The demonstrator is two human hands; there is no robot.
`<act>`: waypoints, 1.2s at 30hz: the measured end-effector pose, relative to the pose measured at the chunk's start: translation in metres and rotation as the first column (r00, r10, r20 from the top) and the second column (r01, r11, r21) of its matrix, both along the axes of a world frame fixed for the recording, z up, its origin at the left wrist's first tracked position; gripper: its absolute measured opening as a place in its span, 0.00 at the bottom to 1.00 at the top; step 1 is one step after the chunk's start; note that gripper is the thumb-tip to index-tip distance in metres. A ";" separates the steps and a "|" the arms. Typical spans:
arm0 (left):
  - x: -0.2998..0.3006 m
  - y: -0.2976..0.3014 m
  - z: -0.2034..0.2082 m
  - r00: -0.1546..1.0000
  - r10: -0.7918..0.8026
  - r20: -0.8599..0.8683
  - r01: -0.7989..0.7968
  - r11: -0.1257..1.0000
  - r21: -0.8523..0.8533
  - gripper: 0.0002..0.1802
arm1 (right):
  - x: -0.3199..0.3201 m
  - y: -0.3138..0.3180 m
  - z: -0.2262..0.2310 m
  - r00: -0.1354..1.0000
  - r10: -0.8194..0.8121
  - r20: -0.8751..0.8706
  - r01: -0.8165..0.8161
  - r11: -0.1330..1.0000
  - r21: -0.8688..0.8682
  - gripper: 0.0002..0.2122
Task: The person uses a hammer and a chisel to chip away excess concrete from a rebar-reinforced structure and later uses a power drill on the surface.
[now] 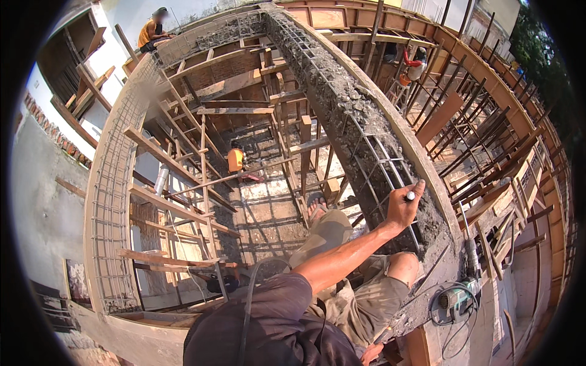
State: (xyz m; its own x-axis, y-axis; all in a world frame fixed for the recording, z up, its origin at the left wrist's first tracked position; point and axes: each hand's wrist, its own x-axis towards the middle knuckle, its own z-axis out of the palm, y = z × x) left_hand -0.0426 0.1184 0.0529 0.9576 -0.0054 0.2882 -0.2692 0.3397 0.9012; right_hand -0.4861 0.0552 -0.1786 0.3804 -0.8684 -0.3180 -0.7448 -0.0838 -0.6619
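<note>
My left arm reaches across to the concrete-filled beam (348, 100). My left hand (403, 206) is closed in a fist above its exposed steel bars (386, 160). Out of the fist shows the pale round end of a short handle-like thing (410, 196); its other end is hidden, so I cannot tell its kind. Low in the picture my right hand (371, 354) shows only in part beside the beam's near end, with its fingers mostly hidden. A small tool with a yellowish handle (383, 334) lies close to it. Rough grey concrete lies around the bars.
A green corded power tool (455, 302) rests by the beam at right. Wooden props and braces (238, 111) cross the deep opening at left. A person in orange (236, 160) is down inside it; another (151, 33) sits at the far left corner. Upright bars (476, 122) stand at right.
</note>
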 end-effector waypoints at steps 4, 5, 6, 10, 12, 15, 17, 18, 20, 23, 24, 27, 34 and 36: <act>-0.002 -0.021 0.006 0.993 0.058 0.107 -0.049 0.995 -0.082 0.29 | 0.009 -0.005 -0.005 0.999 0.019 -0.038 -0.020 1.000 -0.013 0.10; -0.001 -0.026 0.003 0.990 0.070 0.119 -0.060 0.995 -0.080 0.29 | 0.011 -0.005 -0.007 0.999 0.029 -0.044 -0.029 1.000 -0.010 0.10; 0.001 -0.032 -0.003 0.992 0.043 0.115 -0.040 0.999 -0.026 0.29 | 0.013 -0.007 -0.007 0.998 0.026 -0.049 -0.027 0.999 -0.020 0.10; -0.007 -0.029 -0.034 0.993 -0.026 0.118 0.006 0.987 0.162 0.30 | 0.017 -0.011 -0.009 0.997 0.039 -0.066 -0.041 0.999 -0.031 0.10; -0.016 -0.027 -0.043 0.992 -0.060 0.115 0.038 0.983 0.180 0.27 | 0.012 -0.011 -0.009 0.996 0.037 -0.078 -0.039 0.999 -0.033 0.11; -0.031 -0.021 -0.046 0.985 -0.066 0.159 0.032 0.977 0.209 0.30 | 0.012 -0.014 -0.009 0.995 0.044 -0.088 -0.048 0.998 -0.044 0.11; -0.044 -0.017 -0.045 0.981 -0.087 0.172 0.058 0.984 0.167 0.30 | 0.008 -0.014 -0.010 0.995 0.042 -0.093 -0.047 0.998 -0.051 0.11; -0.047 -0.013 -0.048 0.968 -0.098 0.230 0.051 0.978 0.203 0.27 | 0.008 -0.014 -0.011 0.995 0.044 -0.094 -0.049 0.997 -0.052 0.11; -0.055 -0.007 -0.054 0.953 -0.110 0.283 0.034 0.965 0.260 0.25 | 0.002 -0.012 -0.011 0.994 0.041 -0.097 -0.046 0.997 -0.057 0.11; -0.071 0.003 -0.066 0.953 -0.148 0.265 0.047 0.935 0.352 0.20 | -0.009 -0.010 -0.012 0.995 0.030 -0.095 -0.036 0.997 -0.061 0.11; -0.075 0.005 -0.067 0.955 -0.145 0.260 0.043 0.931 0.362 0.19 | -0.014 -0.011 -0.012 0.996 0.014 -0.089 -0.021 0.997 -0.072 0.11; -0.094 0.036 -0.069 0.963 -0.095 0.253 -0.044 0.869 0.492 0.16 | -0.035 -0.009 -0.018 0.995 0.021 -0.100 -0.030 0.996 -0.084 0.11; -0.137 0.071 -0.089 0.947 -0.288 -0.144 0.305 0.655 0.691 0.19 | -0.024 0.012 0.020 0.999 -0.020 -0.038 0.017 0.996 -0.083 0.17; -0.147 0.080 -0.088 0.926 -0.312 -0.214 0.368 0.608 0.704 0.21 | -0.022 0.010 0.016 0.996 -0.061 0.062 0.057 0.996 0.071 0.22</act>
State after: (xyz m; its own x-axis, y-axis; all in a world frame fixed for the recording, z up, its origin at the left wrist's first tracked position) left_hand -0.1896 0.1986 -0.0355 0.8585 -0.5125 -0.0139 -0.2047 -0.3675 0.9072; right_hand -0.5084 0.0650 -0.1625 0.3509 -0.8668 -0.3543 -0.7027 0.0063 -0.7115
